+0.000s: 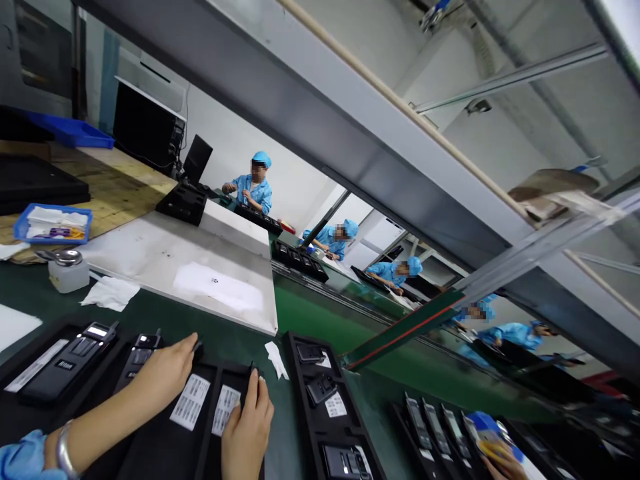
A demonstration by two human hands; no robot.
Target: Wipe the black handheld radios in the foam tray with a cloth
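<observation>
My left hand [167,373] reaches over the middle of the black foam tray [150,443], fingers bent down together at its far edge. A small black tip shows beside its fingertips; what they hold is hidden. My right hand [249,423] lies along the tray's right side, thumb apart and fingers stretched towards another black tip [253,367]. Between the hands are white printed labels [191,401]. A black handset [73,363] with a small screen and stubby antenna lies in the left compartment. A second handset [140,357] is partly covered by my left forearm.
Another black tray [320,380] with black parts stands to the right. Farther right, a co-worker's hand [505,460] is near a tray of handsets [435,427]. A white board [150,250], dispenser bottle [69,270] and crumpled tissue [111,292] lie beyond. A shelf beam [325,127] crosses above.
</observation>
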